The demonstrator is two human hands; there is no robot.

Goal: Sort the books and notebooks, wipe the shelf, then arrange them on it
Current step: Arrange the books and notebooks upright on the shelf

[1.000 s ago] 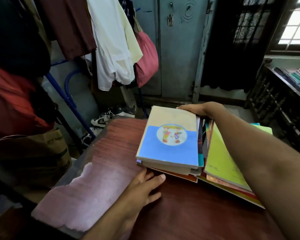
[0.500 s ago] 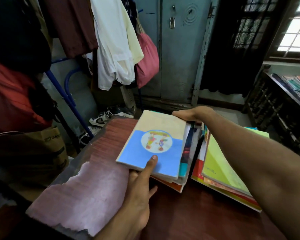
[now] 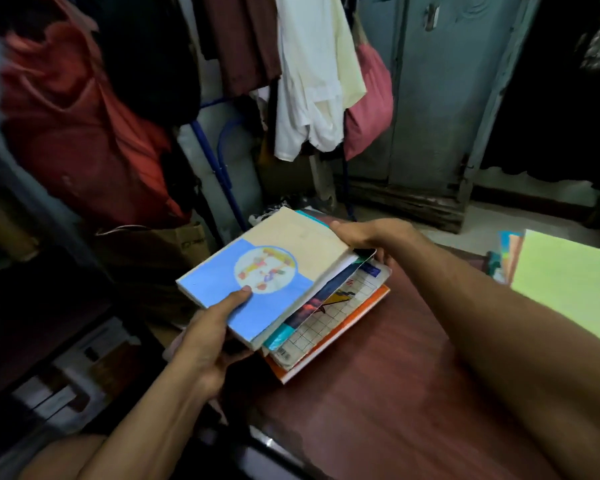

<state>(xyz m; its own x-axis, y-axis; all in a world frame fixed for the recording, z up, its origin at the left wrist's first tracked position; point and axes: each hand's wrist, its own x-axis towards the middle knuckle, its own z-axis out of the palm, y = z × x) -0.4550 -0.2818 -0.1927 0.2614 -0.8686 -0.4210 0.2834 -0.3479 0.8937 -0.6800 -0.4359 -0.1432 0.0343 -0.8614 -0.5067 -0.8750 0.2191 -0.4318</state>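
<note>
Book stack (image 3: 329, 317) gripped by left hand (image 3: 208, 344), right hand (image 3: 364, 233)

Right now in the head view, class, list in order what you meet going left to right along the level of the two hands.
left hand → blue and cream book on the held stack → right hand → bare wooden table → light green notebook at the right edge.

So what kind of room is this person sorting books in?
Likely a bedroom or living room at home: clothes hang on a rack beside a grey metal wardrobe, and shoes lie on the floor behind the wooden table.
</note>
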